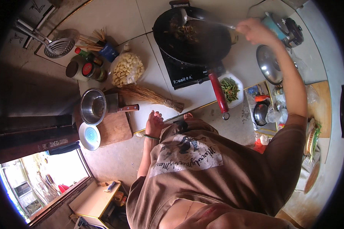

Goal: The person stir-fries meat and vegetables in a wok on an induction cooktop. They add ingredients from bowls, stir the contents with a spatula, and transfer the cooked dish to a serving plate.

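Note:
My right hand (255, 32) grips the handle of a metal wok spatula (215, 23), whose blade reaches into a black wok (206, 51). Dark, chopped food (185, 32) lies in the wok's far left part. The wok sits on a black induction cooker (185, 81), its red handle (218, 93) pointing towards me. My left hand (154, 123) hangs in front of my body with loosely curled fingers and nothing visible in it. Beyond that hand, a straw brush (152, 96) lies on the tiled counter. A cleaver (127, 108) is also close, its blade partly hidden by a steel bowl (93, 107).
Right of the wok handle is a white plate (238, 80) of cut green vegetables. A metal lid (268, 64) lies at the right. Peeled garlic cloves in a plastic bag (127, 68), jars (93, 71) and skimmers (59, 47) stand left. A patterned plate (89, 136) overlaps a wooden board (116, 128).

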`<act>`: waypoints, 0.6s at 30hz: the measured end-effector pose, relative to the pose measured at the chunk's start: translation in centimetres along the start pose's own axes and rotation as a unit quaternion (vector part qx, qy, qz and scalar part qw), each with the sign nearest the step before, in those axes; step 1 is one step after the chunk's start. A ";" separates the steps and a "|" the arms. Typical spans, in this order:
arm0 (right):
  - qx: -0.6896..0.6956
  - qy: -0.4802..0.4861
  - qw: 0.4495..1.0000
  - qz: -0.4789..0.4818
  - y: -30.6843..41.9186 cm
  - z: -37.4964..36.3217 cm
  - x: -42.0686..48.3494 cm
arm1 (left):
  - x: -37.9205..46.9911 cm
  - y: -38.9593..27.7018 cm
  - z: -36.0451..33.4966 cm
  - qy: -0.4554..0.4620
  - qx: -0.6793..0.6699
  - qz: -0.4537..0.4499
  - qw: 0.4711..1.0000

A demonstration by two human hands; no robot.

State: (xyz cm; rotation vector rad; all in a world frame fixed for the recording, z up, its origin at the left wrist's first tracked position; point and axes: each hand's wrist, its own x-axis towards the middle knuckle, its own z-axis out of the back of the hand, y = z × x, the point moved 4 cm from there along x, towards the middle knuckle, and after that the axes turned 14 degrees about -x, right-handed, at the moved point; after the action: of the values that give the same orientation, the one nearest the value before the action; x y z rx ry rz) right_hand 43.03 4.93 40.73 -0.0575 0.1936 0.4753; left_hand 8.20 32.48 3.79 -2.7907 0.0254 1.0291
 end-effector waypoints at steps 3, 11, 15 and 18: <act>0.182 0.072 0.978 -0.067 -1.4 -7.1 0.6 | -0.5 0.0 -0.5 0.004 0.003 0.004 1.000; 0.268 0.147 0.949 -0.076 -3.6 -5.0 -9.9 | -1.4 0.0 -1.2 -0.030 0.002 -0.004 1.000; 0.158 0.134 0.975 -0.073 -3.8 -2.0 -13.2 | -1.2 -0.3 -0.8 -0.020 0.022 0.010 1.000; -0.029 -0.097 0.985 0.139 -5.9 -6.6 -12.5 | 0.1 0.5 -1.5 -0.002 0.042 0.032 0.999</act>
State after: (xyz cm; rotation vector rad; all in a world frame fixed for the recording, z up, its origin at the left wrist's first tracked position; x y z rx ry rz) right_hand 33.75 -6.55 36.83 -0.0410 -0.0045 0.7617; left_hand 9.23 31.71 4.80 -2.7284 0.1538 1.0245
